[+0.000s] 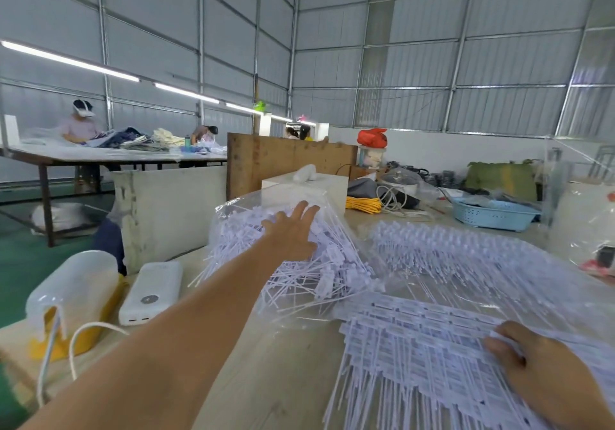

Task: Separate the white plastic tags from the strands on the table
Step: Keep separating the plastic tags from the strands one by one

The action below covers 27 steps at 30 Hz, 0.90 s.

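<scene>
A loose heap of white plastic tags (309, 273) lies in a clear plastic bag (239, 210) at the table's middle. My left hand (293, 230) reaches out over the top of this heap with straight fingers, resting on it. In front of me on the right lies a flat sheet of joined tags on strands (416, 339), its strands hanging over the table's front edge. My right hand (539, 373) rests on that sheet, its fingers curled down and pinching the top layer. A wider fan of joined tags (466, 256) lies behind it under clear film.
On the left of the table (283, 379) stand a white power bank (151, 291), a translucent container over a yellow base (71, 296) and a white cord (76, 339). A blue basket (492, 213), yellow cable (362, 203) and clutter sit at the back. Other people work at a far table.
</scene>
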### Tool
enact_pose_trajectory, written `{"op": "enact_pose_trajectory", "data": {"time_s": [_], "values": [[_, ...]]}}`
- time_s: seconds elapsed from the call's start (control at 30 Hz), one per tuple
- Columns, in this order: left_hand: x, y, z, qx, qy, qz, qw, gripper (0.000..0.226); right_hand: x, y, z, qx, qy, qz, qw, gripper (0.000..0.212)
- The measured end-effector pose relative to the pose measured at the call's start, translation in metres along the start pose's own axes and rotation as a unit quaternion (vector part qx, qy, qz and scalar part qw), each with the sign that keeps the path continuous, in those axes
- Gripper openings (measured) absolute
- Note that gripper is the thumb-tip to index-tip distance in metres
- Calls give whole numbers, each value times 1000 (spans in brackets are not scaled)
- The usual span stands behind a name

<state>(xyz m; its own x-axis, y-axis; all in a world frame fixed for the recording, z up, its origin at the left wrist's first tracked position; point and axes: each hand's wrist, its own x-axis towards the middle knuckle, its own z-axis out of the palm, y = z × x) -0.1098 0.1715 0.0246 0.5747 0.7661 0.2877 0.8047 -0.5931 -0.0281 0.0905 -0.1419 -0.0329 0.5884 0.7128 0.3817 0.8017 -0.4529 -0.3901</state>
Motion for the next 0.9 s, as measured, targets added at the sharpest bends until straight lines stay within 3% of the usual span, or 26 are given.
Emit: {"op": "enact_pose_trajectory", "data": {"time_s": [0.3,0.4,0.57,0.73,0.83,0.9], "values": [[5,-12,12,-30,-93,7,995,85,3,4,2,-25,-21,0,999,12],[8,-11,13,-27,-82,42,995,89,5,6,2,-35,-19,-6,999,12],[7,-12,3,-10,-53,8,999,92,4,6,2,-35,-23,-9,999,10],[13,-20,-39,68,-8,-20,997,66,4,7,3,-33,-14,-8,999,11],[12,-23,-57,-62,-10,-2,998,53,5,9,3,-37,-11,-15,999,12],[8,-25,-63,-128,-26,30,991,57,6,10,4,-42,-9,-13,999,12]]}}
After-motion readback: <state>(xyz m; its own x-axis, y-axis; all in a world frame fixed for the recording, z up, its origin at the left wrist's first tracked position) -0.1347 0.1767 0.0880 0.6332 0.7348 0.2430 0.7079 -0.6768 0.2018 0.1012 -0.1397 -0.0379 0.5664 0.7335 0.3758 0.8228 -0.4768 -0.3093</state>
